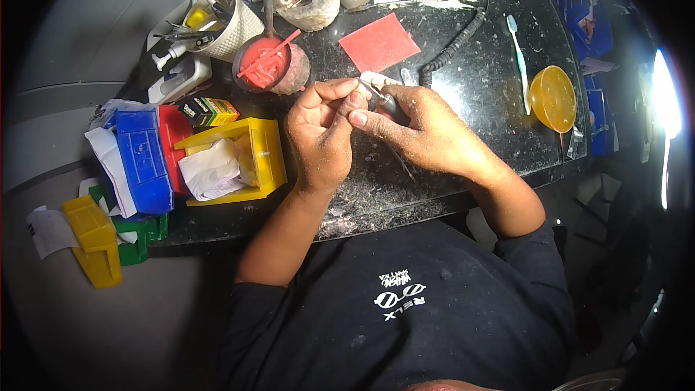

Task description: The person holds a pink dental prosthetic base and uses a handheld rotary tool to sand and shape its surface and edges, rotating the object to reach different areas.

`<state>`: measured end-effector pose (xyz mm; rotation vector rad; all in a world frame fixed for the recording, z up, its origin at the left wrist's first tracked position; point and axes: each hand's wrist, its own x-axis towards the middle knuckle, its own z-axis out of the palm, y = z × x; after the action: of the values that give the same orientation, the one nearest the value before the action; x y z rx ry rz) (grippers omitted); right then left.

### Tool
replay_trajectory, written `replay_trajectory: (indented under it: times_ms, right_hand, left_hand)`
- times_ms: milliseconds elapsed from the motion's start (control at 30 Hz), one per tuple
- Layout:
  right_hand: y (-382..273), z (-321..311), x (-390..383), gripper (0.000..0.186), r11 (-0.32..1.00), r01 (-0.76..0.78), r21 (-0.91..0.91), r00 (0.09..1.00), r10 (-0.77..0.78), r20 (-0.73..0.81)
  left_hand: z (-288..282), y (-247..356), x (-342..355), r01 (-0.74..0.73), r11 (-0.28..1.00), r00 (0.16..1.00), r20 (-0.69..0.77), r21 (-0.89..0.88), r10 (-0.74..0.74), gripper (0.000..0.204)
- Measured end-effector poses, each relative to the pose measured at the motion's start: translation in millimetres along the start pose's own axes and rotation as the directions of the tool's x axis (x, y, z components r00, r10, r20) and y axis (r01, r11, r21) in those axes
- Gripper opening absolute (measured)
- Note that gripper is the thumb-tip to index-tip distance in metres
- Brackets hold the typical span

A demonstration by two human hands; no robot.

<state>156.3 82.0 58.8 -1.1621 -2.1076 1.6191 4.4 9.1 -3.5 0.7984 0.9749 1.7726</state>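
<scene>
My right hand is closed around a grey rotary handpiece, whose slim metal tip points at my left fingers. My left hand pinches something small against that tip; the fingers cover it, and I cannot make out what it is. Both hands meet above the near middle of the black bench, dusted with fine pale powder. A pale piece shows just behind the fingertips; I cannot tell whether it is held. Beyond them lies a flat red wax sheet.
Left stand a pan of red wax strips, a tool basket and yellow and blue bins with papers. A cluttered bowl sits behind. Right are a toothbrush, an orange bowl and a black coiled cord.
</scene>
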Motion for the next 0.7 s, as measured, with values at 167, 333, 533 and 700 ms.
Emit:
replay_trajectory:
  times_ms: [167,333,533,700]
  right_hand:
    - [-2.7,-0.9,0.0,0.051,0.999,-0.018,-0.033,1.0,0.018,-0.004]
    - [-0.2,-0.3,1.8,0.05,1.0,-0.014,0.006,1.0,0.014,0.011]
    - [-6.9,1.1,-1.7,0.048,0.999,-0.023,0.046,1.0,0.023,0.013]
    - [-3.0,2.6,0.6,0.048,0.998,-0.013,0.058,1.0,0.013,-0.001]
  left_hand:
    - [1.8,1.7,-0.4,-0.002,1.0,1.0,-0.008,-0.003,0.002,0.015]
    - [0.5,-2.6,0.6,-0.012,1.0,1.0,-0.01,0.012,0.012,0.014]
    - [-1.4,-0.8,-1.5,-0.014,0.999,1.0,-0.007,0.032,0.015,0.015]
    - [-0.4,-0.8,-0.5,-0.018,0.999,1.0,-0.016,0.034,0.019,0.015]
